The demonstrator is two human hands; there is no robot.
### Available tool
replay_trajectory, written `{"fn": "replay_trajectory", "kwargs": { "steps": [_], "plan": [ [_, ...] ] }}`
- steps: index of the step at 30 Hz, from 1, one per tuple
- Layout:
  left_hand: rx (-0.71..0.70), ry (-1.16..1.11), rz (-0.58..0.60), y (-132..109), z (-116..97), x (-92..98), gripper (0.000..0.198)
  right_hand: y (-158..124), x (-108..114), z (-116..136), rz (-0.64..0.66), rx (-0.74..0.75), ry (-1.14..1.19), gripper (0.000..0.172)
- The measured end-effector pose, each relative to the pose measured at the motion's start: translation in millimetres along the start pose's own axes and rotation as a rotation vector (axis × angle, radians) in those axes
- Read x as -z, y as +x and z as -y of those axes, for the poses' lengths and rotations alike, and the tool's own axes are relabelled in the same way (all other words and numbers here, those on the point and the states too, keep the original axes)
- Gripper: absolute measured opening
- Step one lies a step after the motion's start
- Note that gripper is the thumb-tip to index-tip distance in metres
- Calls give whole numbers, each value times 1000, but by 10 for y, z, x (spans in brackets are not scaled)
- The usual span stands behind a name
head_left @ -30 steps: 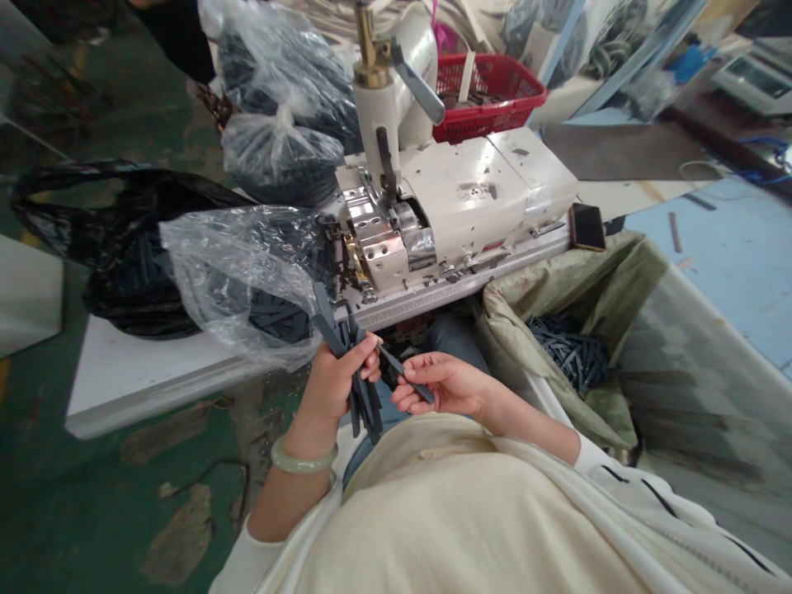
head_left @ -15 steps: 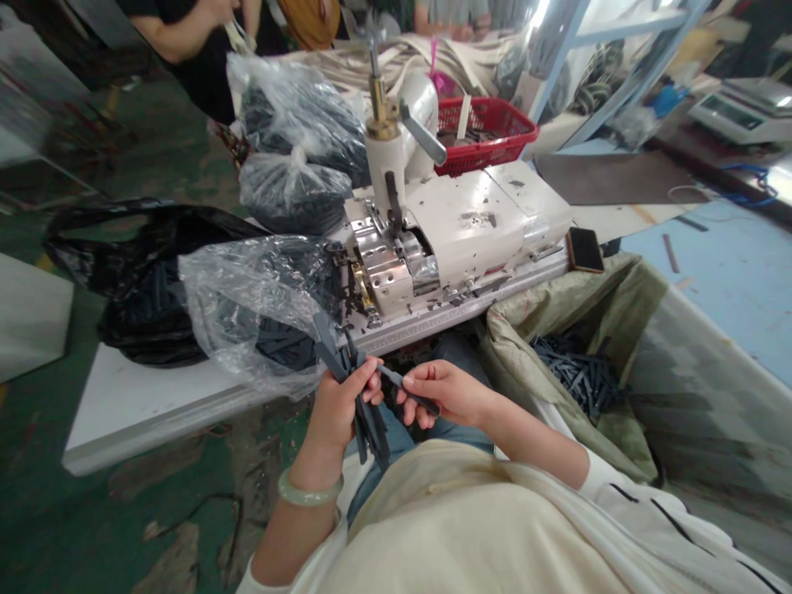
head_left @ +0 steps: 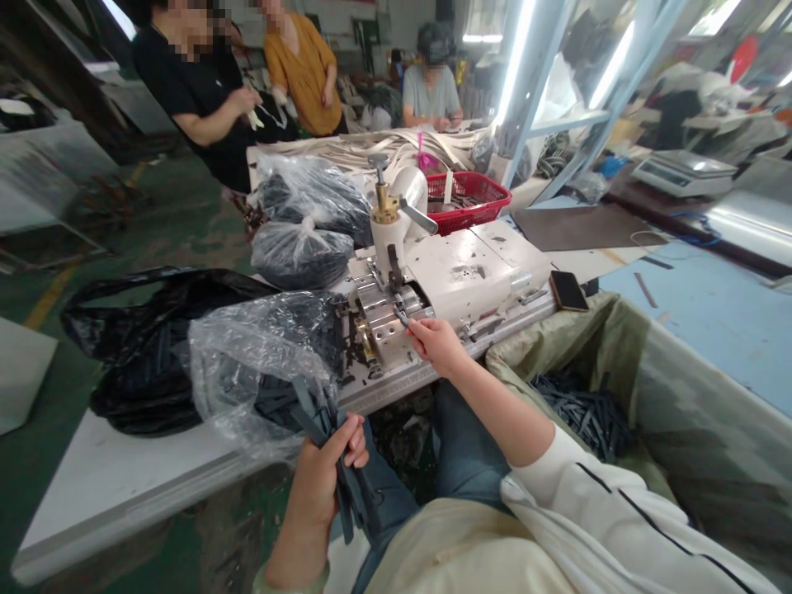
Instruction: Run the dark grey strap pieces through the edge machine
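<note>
Dark strips (head_left: 344, 495) clamped in left hand (head_left: 315, 495); right hand (head_left: 438, 346) pinches one, half-hidden, at the machine (head_left: 458, 276).

Red plastic basket (head_left: 467, 204), digital scale (head_left: 684, 173), smartphone (head_left: 568, 290), green painted floor (head_left: 179, 202)

Cream top (head_left: 458, 553) w/ white sleeve (head_left: 610, 495), thin blk stripes, on its R side; pale cuff (head_left: 288, 584) on its L; blue jeans (head_left: 464, 437) just past it.

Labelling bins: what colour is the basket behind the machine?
The basket is red latticed plastic, clearest in the head view.
</note>
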State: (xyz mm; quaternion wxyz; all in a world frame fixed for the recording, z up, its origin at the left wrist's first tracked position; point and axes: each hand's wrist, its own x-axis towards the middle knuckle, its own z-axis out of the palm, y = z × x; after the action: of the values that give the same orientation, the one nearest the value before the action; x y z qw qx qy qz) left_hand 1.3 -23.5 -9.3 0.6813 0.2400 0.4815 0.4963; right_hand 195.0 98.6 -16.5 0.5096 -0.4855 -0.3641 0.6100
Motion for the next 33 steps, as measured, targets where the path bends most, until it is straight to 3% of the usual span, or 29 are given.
{"fn": "replay_trajectory", "kwargs": {
  "steps": [9,12,15,18,19,21,22,24,26,28,30,33],
  "plan": [
    [29,-9,9,10,-20,-38,23,80,-82,-8,-151,26,175,34],
    [28,1,24,3,-19,-66,23,-29,86,50,-254,134,229,34],
    [36,2,37,4,-11,-71,24,-329,628,111,-450,304,274,31],
    [60,1,82,8,10,-77,25,-777,1436,77,-780,485,405,26],
    [66,2,100,9,21,-87,25,-930,1678,34,-845,484,473,30],
    [83,2,137,11,49,-129,25,-1200,1977,-88,-852,263,552,33],
    [94,4,156,12,66,-160,24,-1307,2003,-156,-830,127,551,31],
    [119,11,198,9,101,-238,23,-1451,1797,-272,-692,-121,492,18],
    [144,32,247,-7,137,-320,23,-1492,1345,-325,-416,-237,376,14],
    [185,72,302,-44,167,-385,24,-1437,829,-306,-65,-208,213,23],
    [242,118,354,-100,190,-419,23,-1324,400,-251,181,-107,63,26],
    [304,121,382,-193,205,-404,21,-1158,23,-222,343,-53,-9,31]
  ]
}}
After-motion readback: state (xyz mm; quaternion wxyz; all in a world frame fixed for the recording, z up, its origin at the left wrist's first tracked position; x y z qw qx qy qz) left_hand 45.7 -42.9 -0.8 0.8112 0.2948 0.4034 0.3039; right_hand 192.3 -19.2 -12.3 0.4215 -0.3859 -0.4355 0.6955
